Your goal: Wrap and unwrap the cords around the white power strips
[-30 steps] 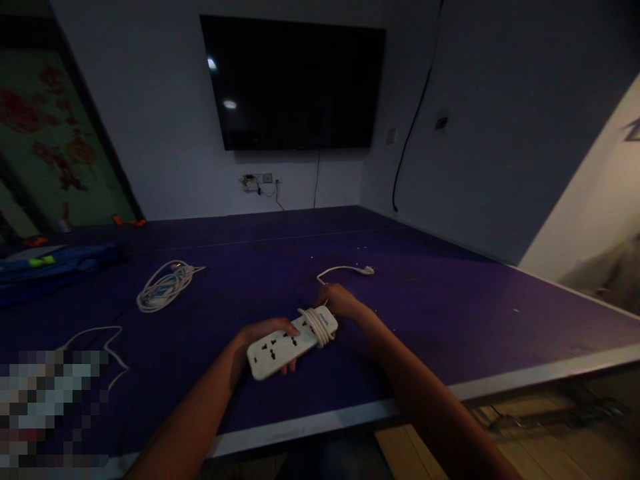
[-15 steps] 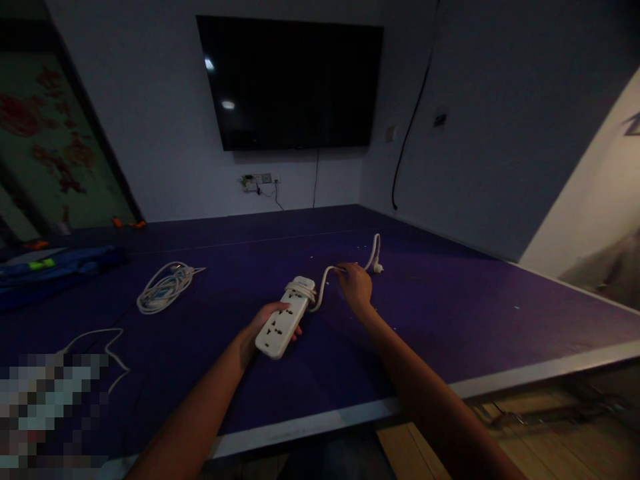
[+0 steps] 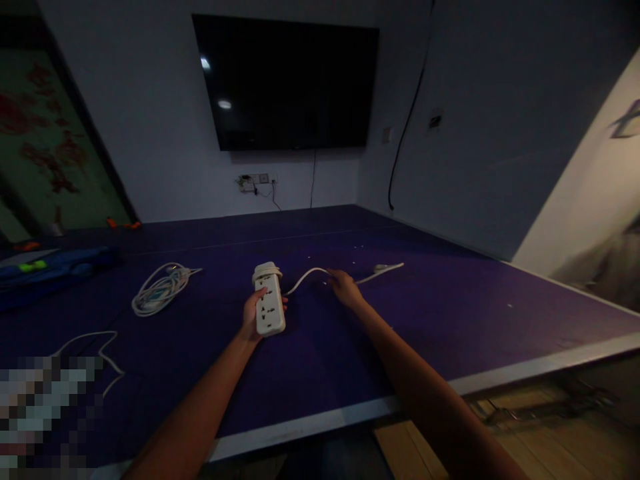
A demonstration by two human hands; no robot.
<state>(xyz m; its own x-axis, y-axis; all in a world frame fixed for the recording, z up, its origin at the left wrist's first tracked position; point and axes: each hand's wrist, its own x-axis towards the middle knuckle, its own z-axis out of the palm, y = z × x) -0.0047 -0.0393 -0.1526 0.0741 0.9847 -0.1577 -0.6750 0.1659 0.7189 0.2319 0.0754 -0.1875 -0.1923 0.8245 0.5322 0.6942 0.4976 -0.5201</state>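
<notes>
A white power strip [image 3: 270,308] stands out over the purple tabletop, its socket face toward me. My left hand [image 3: 251,312] is closed around its left side, thumb across the sockets and fingertips showing at the right edge. Several turns of the strip's white cord [image 3: 306,273] wrap its far end. From there the cord runs right to my right hand [image 3: 344,287], which pinches it. Past that hand the cord continues to the right, doubling back near its plug [image 3: 381,268] low over the table.
A coiled white cable [image 3: 159,293] lies left on the purple table [image 3: 310,373]. Blue cloth [image 3: 75,263] rests farther left, and a thin cable [image 3: 107,343] lies near a blurred-out patch. A wall-mounted TV [image 3: 290,83] hangs above wall sockets [image 3: 257,180]. The table's pale edge runs close to me.
My left hand has turned the power strip more upright and moved it left. My right hand has moved away from the strip, drawing out cord; the plug end has shifted.
</notes>
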